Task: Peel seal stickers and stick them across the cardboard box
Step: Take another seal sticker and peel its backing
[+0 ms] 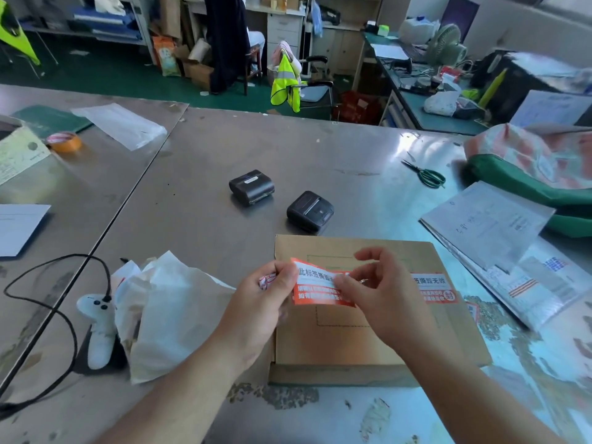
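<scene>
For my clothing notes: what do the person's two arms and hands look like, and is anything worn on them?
Both the left hand and the right hand are bare: no gloves. The forearms show no sleeves up to the picture's lower edge. No watch, bracelet or ring is visible on the parts shown. The fingers carry no tape or markings that I can see.

Seal stickers and a flat cardboard box
An orange-and-white seal sticker (320,288) hangs curled above the closed brown cardboard box (368,318); a second sticker (434,288) lies flat on the box's right edge
</scene>
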